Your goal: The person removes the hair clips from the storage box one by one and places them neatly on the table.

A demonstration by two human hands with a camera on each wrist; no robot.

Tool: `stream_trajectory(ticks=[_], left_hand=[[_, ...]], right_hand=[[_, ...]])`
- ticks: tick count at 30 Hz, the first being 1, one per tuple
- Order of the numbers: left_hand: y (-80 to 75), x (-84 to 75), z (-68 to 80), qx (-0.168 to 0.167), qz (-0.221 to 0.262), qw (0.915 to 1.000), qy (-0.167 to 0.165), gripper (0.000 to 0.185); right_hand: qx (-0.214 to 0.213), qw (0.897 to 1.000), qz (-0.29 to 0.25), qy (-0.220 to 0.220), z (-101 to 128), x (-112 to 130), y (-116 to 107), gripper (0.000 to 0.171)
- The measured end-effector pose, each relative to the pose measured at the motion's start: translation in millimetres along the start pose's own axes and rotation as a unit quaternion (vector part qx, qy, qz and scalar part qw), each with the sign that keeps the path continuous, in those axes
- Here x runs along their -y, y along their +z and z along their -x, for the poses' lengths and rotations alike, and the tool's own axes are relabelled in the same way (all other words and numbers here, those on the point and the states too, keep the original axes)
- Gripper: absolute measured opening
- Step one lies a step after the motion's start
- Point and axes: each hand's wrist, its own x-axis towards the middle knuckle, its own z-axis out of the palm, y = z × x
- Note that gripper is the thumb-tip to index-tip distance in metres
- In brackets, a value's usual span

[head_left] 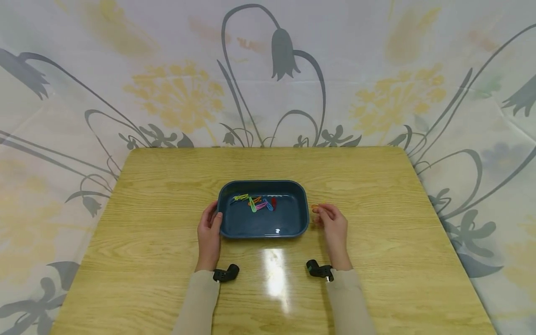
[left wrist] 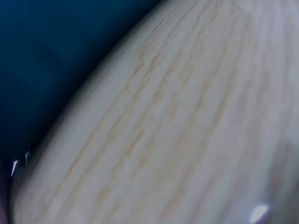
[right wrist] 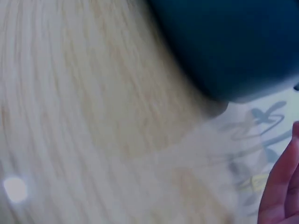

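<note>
A dark blue rectangular dish (head_left: pixel 264 232) lies on the table, with several colorful snap hair clips in its far part: yellow, green, orange, pink, blue and red. At its left end my left hand (head_left: pixel 208 230) grips the rim, thumb near the top edge and fingers along the outer wall. Just off the right end, my right hand (head_left: pixel 334 228) pinches a small orange hair clip (head_left: pixel 315 206) between thumb and fingertips. The right wrist view catches only some fingers (right wrist: pixel 275 191) at its edge, beside the dish wall (right wrist: pixel 233 46); the clip is out of that view.
The wood-grain table (head_left: pixel 159 270) reaches back to a curtain (head_left: pixel 180 102) printed with grey and yellow flowers, which also hangs at both sides. Light glares off the tabletop in front of the dish. A small black camera sits on each wrist.
</note>
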Motion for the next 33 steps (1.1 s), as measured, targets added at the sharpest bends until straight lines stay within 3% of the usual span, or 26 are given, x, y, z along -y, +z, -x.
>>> stream_trajectory(ticks=[7, 14, 22, 33], left_hand=[[2.9, -15.4, 5.9, 0.008, -0.010, 0.9999, 0.001, 0.039], [3.2, -16.4, 6.2, 0.010, -0.012, 0.9999, -0.001, 0.039], [4.5, -19.8, 7.2, 0.011, -0.008, 0.9999, -0.004, 0.039], [4.5, -19.2, 6.3, 0.012, -0.015, 0.9998, -0.001, 0.039]], right_hand=[[-0.013, 0.999, 0.019, 0.043, -6.0, -4.2, -9.7, 0.021], [-0.012, 0.997, -0.005, 0.078, -13.5, -1.2, -18.4, 0.019], [0.052, 0.992, 0.039, 0.109, -28.0, 6.1, -30.7, 0.019], [0.094, 0.984, 0.053, 0.141, -44.5, 16.9, -41.0, 0.020]])
